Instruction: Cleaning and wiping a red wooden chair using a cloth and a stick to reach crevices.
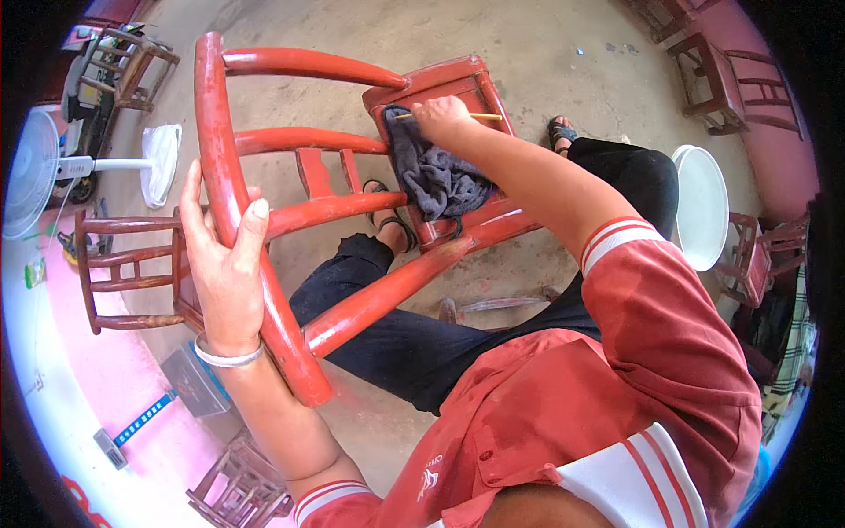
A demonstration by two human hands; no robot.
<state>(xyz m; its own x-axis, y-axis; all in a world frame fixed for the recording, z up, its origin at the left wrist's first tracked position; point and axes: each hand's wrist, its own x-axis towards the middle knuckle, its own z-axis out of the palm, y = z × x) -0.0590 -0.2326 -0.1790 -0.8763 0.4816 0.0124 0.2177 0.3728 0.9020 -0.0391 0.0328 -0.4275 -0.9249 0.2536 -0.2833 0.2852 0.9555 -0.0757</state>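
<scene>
A red-painted wooden chair [370, 294] is tilted across my lap, its slatted frame towards my left. My left hand [228, 264] grips a thick red post [218, 138] of it, with the thumb on the near side and the fingers behind. My right hand [441, 120] is closed around a thin wooden stick [487, 117], which sticks out on both sides of the fist. Below the fist, a crumpled dark grey cloth [439, 175] lies on the chair's panel [455, 92]; whether the fingers also hold the cloth cannot be told.
A white round bucket or basin [703, 208] stands at my right. Small wooden chairs [129, 287] stand to my left and along the right wall [709, 82]. A white fan [33, 171], a plastic bag [160, 165] and a grey box [195, 383] are on the left.
</scene>
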